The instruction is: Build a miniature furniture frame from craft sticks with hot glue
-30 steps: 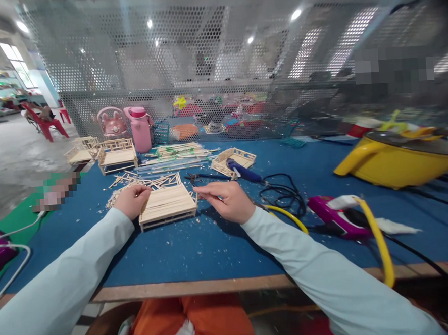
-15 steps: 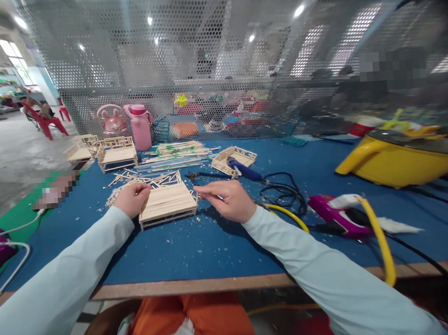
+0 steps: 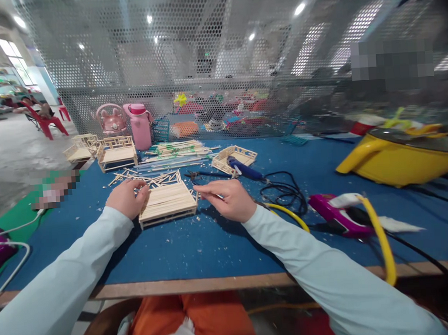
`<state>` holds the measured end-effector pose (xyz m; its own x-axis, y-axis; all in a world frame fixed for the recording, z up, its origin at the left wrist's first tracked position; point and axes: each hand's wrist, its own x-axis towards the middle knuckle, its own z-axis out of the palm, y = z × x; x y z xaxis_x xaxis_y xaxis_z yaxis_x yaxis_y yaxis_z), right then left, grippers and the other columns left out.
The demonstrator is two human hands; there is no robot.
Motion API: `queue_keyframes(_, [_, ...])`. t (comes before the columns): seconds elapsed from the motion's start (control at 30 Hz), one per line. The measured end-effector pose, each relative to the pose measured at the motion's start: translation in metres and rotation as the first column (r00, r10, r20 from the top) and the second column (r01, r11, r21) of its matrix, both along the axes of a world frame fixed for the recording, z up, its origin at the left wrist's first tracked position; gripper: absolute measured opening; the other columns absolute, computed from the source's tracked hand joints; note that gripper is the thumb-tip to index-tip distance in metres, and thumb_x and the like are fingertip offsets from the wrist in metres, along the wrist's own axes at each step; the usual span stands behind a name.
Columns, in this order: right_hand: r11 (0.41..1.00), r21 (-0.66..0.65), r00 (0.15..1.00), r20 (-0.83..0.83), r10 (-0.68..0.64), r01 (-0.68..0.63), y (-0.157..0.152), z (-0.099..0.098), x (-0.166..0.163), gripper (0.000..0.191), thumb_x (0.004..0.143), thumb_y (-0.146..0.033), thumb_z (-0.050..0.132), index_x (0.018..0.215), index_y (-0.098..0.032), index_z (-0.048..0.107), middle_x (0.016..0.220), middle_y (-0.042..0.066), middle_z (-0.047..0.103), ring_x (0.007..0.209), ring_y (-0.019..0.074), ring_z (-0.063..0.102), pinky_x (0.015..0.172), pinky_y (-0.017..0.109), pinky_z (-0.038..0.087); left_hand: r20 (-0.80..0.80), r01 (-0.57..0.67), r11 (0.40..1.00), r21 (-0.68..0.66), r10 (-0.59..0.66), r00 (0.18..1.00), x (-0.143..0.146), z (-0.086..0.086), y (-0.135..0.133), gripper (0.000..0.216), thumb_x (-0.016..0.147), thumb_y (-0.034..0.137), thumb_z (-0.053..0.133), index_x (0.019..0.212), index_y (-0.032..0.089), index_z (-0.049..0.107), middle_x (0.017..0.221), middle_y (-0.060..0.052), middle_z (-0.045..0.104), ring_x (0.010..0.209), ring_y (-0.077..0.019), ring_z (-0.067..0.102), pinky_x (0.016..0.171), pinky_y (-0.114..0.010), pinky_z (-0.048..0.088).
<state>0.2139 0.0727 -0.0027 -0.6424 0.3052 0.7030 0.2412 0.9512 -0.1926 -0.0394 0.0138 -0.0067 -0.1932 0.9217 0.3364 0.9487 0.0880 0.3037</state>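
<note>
A small platform of flat wooden sticks (image 3: 167, 202) lies on the blue table (image 3: 198, 245) in front of me. My left hand (image 3: 126, 198) rests against its left edge, fingers curled on the sticks. My right hand (image 3: 226, 197) hovers at its right corner with fingers pinched together; what they pinch is too small to make out. Loose wooden sticks (image 3: 149, 180) lie just behind the platform.
Finished stick furniture (image 3: 117, 154) stands at the back left beside a pink bottle (image 3: 141, 126). A blue-handled tool (image 3: 245, 171) with black cable, a stick tray (image 3: 234, 159), a purple device (image 3: 335, 214), a yellow hose (image 3: 378, 239) and a yellow pot (image 3: 401, 159) lie to the right. Mesh fencing (image 3: 218, 72) closes the far side.
My left hand has slid slightly left and down along the platform's edge. The right hand has barely moved.
</note>
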Motion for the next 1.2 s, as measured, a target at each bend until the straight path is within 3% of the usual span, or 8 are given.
queue_keyframes(0.1, [1.000, 0.014, 1.000, -0.003, -0.003, 0.003, 0.000, 0.000, 0.001, 0.023, 0.081, -0.014, 0.049, 0.094, -0.014, 0.068, 0.072, 0.006, 0.071, 0.061, 0.0131, 0.064, 0.056, 0.022, 0.047, -0.051, 0.080, 0.982, 0.171, -0.073, 0.996, 0.003, 0.001, -0.004, 0.032, 0.081, 0.035, 0.041, 0.088, 0.017, 0.067, 0.094, -0.008, 0.067, 0.087, -0.0213, 0.060, 0.079, -0.031, 0.045])
queue_keyframes(0.2, [1.000, 0.021, 1.000, 0.002, -0.003, 0.003, 0.001, -0.001, 0.002, 0.023, 0.080, -0.014, 0.049, 0.094, -0.015, 0.068, 0.073, 0.005, 0.071, 0.062, 0.0126, 0.064, 0.057, 0.022, 0.048, -0.080, 0.177, 0.915, 0.361, -0.159, 0.984, 0.012, 0.004, -0.011, 0.031, 0.083, 0.033, 0.042, 0.086, 0.017, 0.068, 0.089, -0.007, 0.068, 0.086, -0.0193, 0.059, 0.081, -0.030, 0.044])
queue_keyframes(0.27, [1.000, 0.022, 1.000, 0.024, 0.001, -0.001, 0.001, -0.002, 0.002, 0.024, 0.080, -0.013, 0.049, 0.095, -0.016, 0.068, 0.075, 0.005, 0.071, 0.063, 0.0125, 0.064, 0.058, 0.022, 0.048, -0.101, 0.256, 0.880, 0.401, -0.235, 0.967, 0.021, 0.007, -0.017, 0.031, 0.084, 0.033, 0.041, 0.087, 0.016, 0.067, 0.088, -0.007, 0.067, 0.085, -0.0184, 0.059, 0.081, -0.031, 0.044])
queue_keyframes(0.4, [0.999, 0.028, 0.998, 0.068, 0.015, -0.017, 0.001, -0.005, 0.000, 0.025, 0.080, -0.013, 0.048, 0.096, -0.014, 0.067, 0.077, 0.006, 0.072, 0.065, 0.0134, 0.065, 0.059, 0.023, 0.049, -0.218, 0.439, 0.874, 0.210, -0.395, 0.892, 0.035, 0.011, -0.027, 0.035, 0.080, 0.046, 0.047, 0.094, 0.021, 0.066, 0.098, -0.006, 0.065, 0.089, -0.0224, 0.056, 0.082, -0.038, 0.041])
queue_keyframes(0.57, [1.000, 0.019, 1.000, 0.026, -0.008, 0.008, -0.001, -0.001, -0.002, 0.023, 0.081, -0.014, 0.049, 0.097, -0.014, 0.066, 0.084, 0.007, 0.072, 0.074, 0.0147, 0.066, 0.066, 0.024, 0.051, -0.192, 0.453, 0.890, 0.051, -0.437, 0.879, 0.037, 0.008, -0.022, 0.037, 0.089, 0.037, 0.033, 0.104, 0.021, 0.062, 0.108, -0.005, 0.063, 0.096, -0.0218, 0.054, 0.086, -0.038, 0.039])
queue_keyframes(0.73, [0.999, -0.005, 0.999, -0.012, -0.041, 0.041, -0.003, 0.003, -0.005, 0.019, 0.080, -0.017, 0.053, 0.094, -0.017, 0.066, 0.089, 0.006, 0.071, 0.081, 0.0151, 0.066, 0.074, 0.025, 0.051, -0.118, 0.401, 0.916, -0.003, -0.399, 0.909, 0.036, 0.003, -0.018, 0.039, 0.087, 0.034, 0.036, 0.114, 0.013, 0.055, 0.103, -0.010, 0.065, 0.095, -0.0243, 0.054, 0.082, -0.038, 0.042])
queue_keyframes(0.87, [0.996, -0.063, 0.997, -0.042, -0.060, 0.057, -0.002, 0.002, -0.007, 0.015, 0.079, -0.016, 0.054, 0.088, -0.016, 0.066, 0.086, 0.005, 0.071, 0.077, 0.0141, 0.066, 0.073, 0.023, 0.051, -0.156, 0.462, 0.887, -0.022, -0.459, 0.874, 0.037, 0.001, -0.020, 0.038, 0.079, 0.042, 0.049, 0.107, 0.019, 0.060, 0.109, -0.008, 0.062, 0.098, -0.0252, 0.053, 0.086, -0.041, 0.041])
queue_keyframes(1.2, [0.971, -0.229, 0.996, -0.052, -0.079, 0.065, -0.005, 0.000, -0.009, 0.010, 0.076, -0.016, 0.057, 0.081, -0.018, 0.065, 0.081, 0.002, 0.070, 0.067, 0.0114, 0.064, 0.065, 0.021, 0.050, -0.164, 0.443, 0.897, 0.014, -0.435, 0.886, 0.038, -0.011, -0.018, 0.031, 0.084, 0.038, 0.043, 0.103, 0.022, 0.062, 0.109, -0.007, 0.062, 0.102, -0.0240, 0.051, 0.088, -0.042, 0.038])
